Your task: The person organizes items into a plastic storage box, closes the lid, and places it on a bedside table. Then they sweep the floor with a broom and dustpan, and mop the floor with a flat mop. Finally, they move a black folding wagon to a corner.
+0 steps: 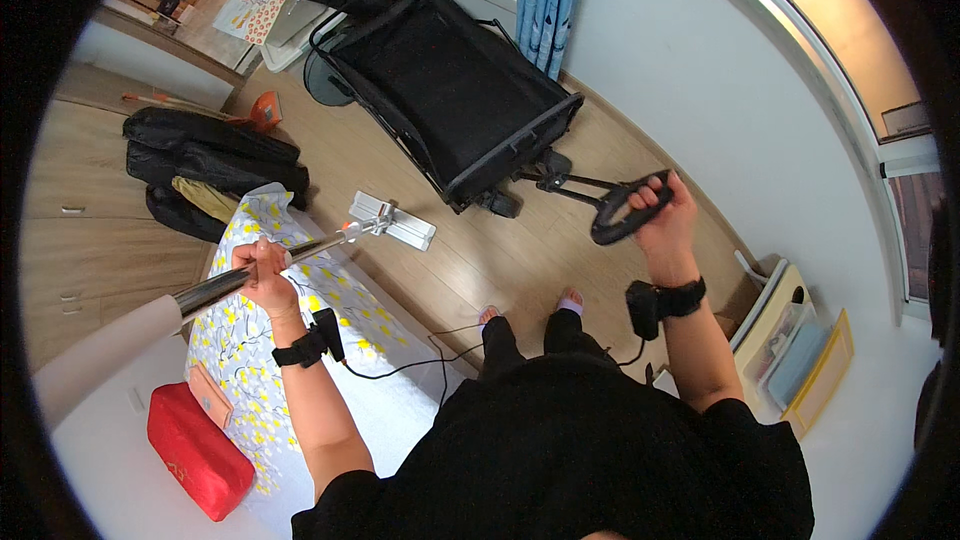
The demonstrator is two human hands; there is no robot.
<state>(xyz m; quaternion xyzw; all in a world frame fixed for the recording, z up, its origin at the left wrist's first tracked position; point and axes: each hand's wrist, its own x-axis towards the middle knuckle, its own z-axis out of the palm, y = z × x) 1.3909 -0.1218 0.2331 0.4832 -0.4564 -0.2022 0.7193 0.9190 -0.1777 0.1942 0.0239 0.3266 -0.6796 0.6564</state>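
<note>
My left hand (265,276) is closed around the metal pole of a flat mop (321,244), whose flat head (394,220) lies on the wooden floor. The pole's thick pale grip runs off to the lower left. With my right hand (667,217) I grip the black loop handle (631,208) of a folding wagon. Two thin bars join that handle to the wagon's front. The black fabric wagon (457,82) stands on its wheels ahead of me, and its basket is unfolded. Each of my wrists wears a black strap with a small device and a cable.
A bed or table with a flowered cloth (255,315) is at left, bearing a red fabric case (199,450). Black bags (210,157) and an orange dustpan (266,111) lie beyond it. Blue curtains (550,7) hang by the wall. Folded panels and boxes (772,337) stand at right.
</note>
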